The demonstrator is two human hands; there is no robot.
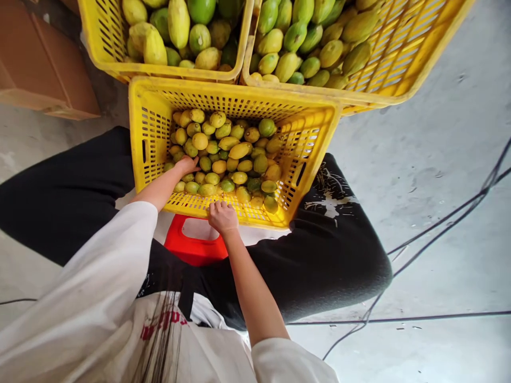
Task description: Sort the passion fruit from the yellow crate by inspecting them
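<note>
Gripping the crate rim [263, 223], right hand [222, 217] has open room above; left hand [187, 165] amid fruit [239, 150], hold unclear.

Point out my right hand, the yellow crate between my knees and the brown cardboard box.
Right hand [223, 217]: head view, on the back of the hand.
Yellow crate between your knees [136, 127]: head view, on its left rim.
Brown cardboard box [24, 58]: head view, on its side.

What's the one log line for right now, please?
Left hand: in among lemons, grip unclear | Right hand: curled on nearest rim of yellow crate | Beyond: two more yellow crates of fruit
</note>
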